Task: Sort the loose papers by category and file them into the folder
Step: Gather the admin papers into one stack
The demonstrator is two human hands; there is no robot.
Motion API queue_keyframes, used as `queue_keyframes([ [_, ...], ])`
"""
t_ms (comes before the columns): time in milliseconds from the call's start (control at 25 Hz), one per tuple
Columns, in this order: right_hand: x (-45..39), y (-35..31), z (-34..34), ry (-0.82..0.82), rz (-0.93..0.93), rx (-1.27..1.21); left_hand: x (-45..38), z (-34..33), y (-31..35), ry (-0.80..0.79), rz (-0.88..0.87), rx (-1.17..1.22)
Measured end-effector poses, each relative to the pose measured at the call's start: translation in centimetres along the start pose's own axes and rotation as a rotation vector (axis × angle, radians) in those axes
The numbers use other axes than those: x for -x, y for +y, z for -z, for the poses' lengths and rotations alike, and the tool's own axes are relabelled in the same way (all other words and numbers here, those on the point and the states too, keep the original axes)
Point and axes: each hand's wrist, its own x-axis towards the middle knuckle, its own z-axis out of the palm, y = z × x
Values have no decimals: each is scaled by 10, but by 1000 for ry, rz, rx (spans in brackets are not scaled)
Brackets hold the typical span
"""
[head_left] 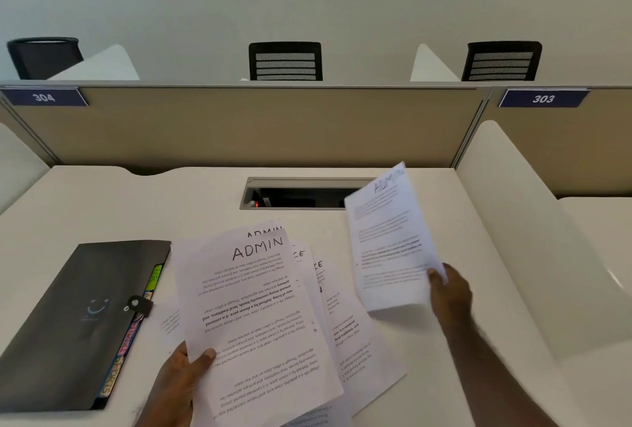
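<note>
The left hand (178, 382), nearest the camera, pinches the bottom edge of a small ADMIN stack (253, 317), thumb on top. The right hand's (448, 293) grip pinches the lower corner of a single ADMIN sheet (386, 242), raised to the right of that stack, long axis running away from the person. Joining them likely means carrying it leftward. More loose papers (345, 324) fan out underneath on the worktop (102, 201). The black folder (75, 324) lies closed at the left, coloured tabs (155, 277) showing along its edge.
</note>
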Motion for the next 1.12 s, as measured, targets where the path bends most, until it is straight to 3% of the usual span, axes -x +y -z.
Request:
queue_keyframes([
  [120, -3, -17, 35, 97, 49, -192, 0, -7, -7, -7, -28, -5],
  [320, 33, -26, 46, -78, -68, -566, 5, -28, -13, -50, -56, -53],
  [480, 98, -18, 21, -314, -157, -532, 16, -51, -14, -116, -53, -97],
  [800, 147, -14, 21, -519, -195, -217, 41, -76, -15, -245, 25, -40],
  [1000, 135, -7, 35, -847, -474, -421, 50, -86, -16, -365, 114, -77],
  [1120, 128, 5, 42, -818, -449, -300, 51, -90, -14, -386, 129, -238],
])
